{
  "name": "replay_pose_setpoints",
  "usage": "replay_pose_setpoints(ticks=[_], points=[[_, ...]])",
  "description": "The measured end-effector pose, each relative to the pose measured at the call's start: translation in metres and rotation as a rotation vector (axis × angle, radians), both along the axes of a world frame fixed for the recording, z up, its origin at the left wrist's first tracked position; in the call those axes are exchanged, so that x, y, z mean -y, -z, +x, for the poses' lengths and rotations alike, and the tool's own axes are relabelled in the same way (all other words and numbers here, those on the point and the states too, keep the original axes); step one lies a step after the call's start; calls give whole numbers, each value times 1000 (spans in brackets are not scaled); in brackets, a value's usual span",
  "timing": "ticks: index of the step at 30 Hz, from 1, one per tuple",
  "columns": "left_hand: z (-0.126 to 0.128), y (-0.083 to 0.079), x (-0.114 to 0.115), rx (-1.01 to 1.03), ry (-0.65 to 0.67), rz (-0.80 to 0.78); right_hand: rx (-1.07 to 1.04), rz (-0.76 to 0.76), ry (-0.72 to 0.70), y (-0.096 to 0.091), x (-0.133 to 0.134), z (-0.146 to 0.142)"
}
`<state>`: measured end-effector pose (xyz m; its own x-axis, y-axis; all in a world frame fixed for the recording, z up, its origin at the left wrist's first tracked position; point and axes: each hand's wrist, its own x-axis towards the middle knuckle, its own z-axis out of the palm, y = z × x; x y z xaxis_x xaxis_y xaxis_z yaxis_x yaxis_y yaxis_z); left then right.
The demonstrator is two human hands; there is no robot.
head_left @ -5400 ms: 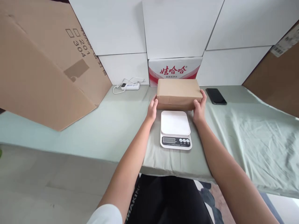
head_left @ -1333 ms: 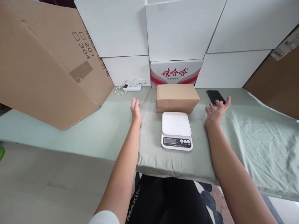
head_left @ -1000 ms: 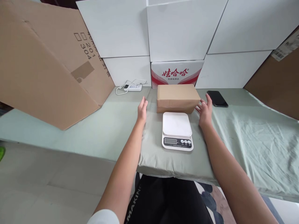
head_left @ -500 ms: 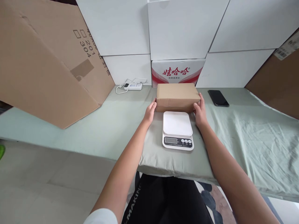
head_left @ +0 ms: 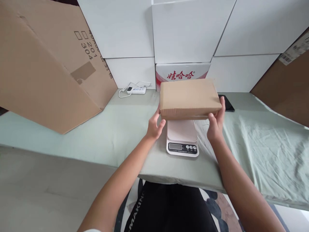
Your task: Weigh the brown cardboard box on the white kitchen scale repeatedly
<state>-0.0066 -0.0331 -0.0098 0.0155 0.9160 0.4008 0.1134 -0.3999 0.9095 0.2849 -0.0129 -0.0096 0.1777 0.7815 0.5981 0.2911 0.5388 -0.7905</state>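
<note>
A small brown cardboard box (head_left: 189, 98) is held in the air between both my hands, just above the white kitchen scale (head_left: 182, 138). My left hand (head_left: 155, 126) grips the box's left end from below. At the right end, my right hand (head_left: 216, 124) has its fingers wrapped up the side. The scale sits on the pale green cloth (head_left: 253, 145), its display and buttons facing me. The box hides the back part of the scale's platform.
A black phone (head_left: 228, 104) lies on the cloth behind my right hand. A white power strip (head_left: 135, 90) sits at the back. A red-and-white printed carton (head_left: 181, 72) stands under white boxes. Large brown cardboard (head_left: 43, 64) leans at left, more at right (head_left: 285, 83).
My open hands closed in on the box's two ends as it lay behind the scale. They have lifted it and brought it toward me, over the scale.
</note>
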Motion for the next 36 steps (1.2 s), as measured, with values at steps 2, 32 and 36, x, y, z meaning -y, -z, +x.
replay_pose_setpoints(ticks=[2,32,36], points=[[-2,7,22,0,16,-3,5,0,45,6,29,4],[-8,16,67,76,69,-46,-25,-15,146,28,73,6],[-10,10,66,63,74,-3,-3,-20,114,25,75,7]])
